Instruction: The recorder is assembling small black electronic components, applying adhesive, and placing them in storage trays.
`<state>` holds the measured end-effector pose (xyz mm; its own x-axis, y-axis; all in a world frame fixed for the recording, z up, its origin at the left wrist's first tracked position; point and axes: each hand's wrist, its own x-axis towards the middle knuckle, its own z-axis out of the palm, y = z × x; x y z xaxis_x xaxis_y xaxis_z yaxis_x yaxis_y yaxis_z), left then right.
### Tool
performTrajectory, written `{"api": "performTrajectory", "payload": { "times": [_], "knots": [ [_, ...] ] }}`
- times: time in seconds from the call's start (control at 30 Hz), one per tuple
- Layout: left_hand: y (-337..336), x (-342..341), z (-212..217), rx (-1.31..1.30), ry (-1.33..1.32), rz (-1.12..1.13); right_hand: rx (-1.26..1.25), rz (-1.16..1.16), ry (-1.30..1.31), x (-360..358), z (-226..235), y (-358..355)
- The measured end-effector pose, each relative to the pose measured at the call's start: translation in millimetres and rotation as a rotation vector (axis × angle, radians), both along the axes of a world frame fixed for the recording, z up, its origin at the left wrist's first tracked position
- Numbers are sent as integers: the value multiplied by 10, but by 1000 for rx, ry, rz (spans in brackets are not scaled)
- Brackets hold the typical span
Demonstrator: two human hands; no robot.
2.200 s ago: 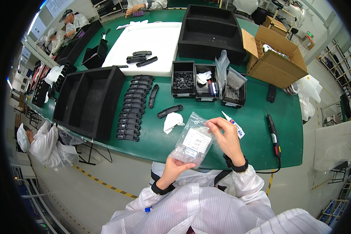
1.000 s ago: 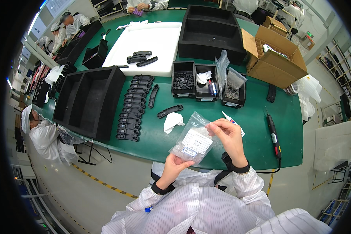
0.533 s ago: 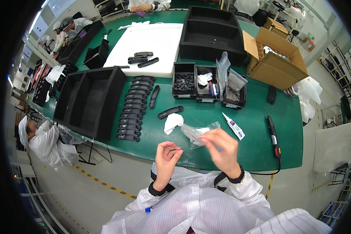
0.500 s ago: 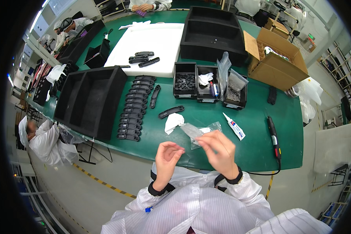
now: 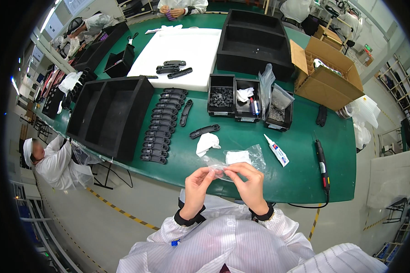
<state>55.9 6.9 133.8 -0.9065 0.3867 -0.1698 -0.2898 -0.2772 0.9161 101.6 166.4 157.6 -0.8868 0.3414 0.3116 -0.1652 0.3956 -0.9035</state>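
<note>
My left grip [image 5: 196, 189] and right grip [image 5: 250, 183] are closed to fingertip pinches, both on a clear plastic bag [image 5: 215, 164] over the green surface [image 5: 296, 182] near its front edge; just beyond lies a white-labelled bag [image 5: 242, 157], near a white cloth [image 5: 207, 144].

In the lower middle of the frame, fingers of the left hand [image 5: 197, 187] and right hand [image 5: 250, 185] hid part of a crumpled clear bag [image 5: 213, 162], whose contents were too small to tell. The upper edge cut off a co-worker [image 5: 196, 6] above the chest. Right of centre, a plastic pouch [image 5: 281, 98] partly covered tiny parts [image 5: 276, 113], too fine to tell apart.
</note>
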Motion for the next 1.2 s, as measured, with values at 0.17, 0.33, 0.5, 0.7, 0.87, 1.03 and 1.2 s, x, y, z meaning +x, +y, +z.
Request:
{"api": "performTrajectory", "payload": {
  "times": [0.17, 0.33, 0.5, 0.7, 0.87, 1.03, 1.2],
  "knots": [
    [-22, -5, -100, 215, -40, -59, -121, -59, -95, 1, 1, 45],
    [17, 11, -166, 366, -144, -54, -273, 37, -307, 8, -117, 28],
    [73, -2, -183, 335, -225, -50, -460, 47, -244, -1, -280, -98],
    [38, 7, -195, 83, -115, -35, -763, 179, -336, -5, -444, 12],
    [-49, -138, -101, -164, 30, -107, -1122, 258, -413, 12, -441, 85],
    [-131, -155, -228, -260, 60, -353, -1504, 512, -431, -6, -656, 182],
    [-161, -162, -257, -21, -149, -401, -1536, 472, -486, -8, -564, 177]
  ]
}}
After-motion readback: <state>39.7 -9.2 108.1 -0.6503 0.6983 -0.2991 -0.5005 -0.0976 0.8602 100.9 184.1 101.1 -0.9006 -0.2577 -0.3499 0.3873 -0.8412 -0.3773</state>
